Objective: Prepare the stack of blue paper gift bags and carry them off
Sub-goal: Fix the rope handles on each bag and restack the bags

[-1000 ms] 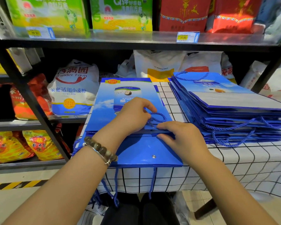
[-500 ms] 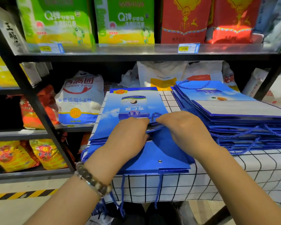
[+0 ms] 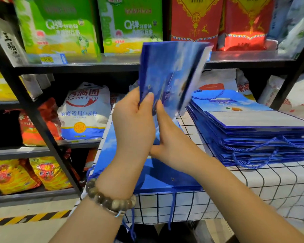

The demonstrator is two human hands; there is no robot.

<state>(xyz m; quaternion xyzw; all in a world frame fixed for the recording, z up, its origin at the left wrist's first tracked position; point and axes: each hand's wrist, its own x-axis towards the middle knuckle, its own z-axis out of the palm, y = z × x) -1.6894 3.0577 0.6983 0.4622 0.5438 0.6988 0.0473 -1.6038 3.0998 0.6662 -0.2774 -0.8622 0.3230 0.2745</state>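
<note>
A blue gift bag (image 3: 167, 72) is held upright above the desk (image 3: 253, 186), blurred. The left hand (image 3: 133, 123) pinches its lower edge, thumb in front. The right hand (image 3: 174, 144) lies against its bottom, but I cannot tell whether those fingers grip. Flat bags (image 3: 156, 174) lie beneath, and the tall stack (image 3: 249, 134) sits to the right.

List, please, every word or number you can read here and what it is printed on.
"Wonder Farm": white flour sack.
"家庭适用小麦粉": same sack.
"Q弹": green boxes.
Too blurred to read: yellow price tag, lifted blue bag.
</note>
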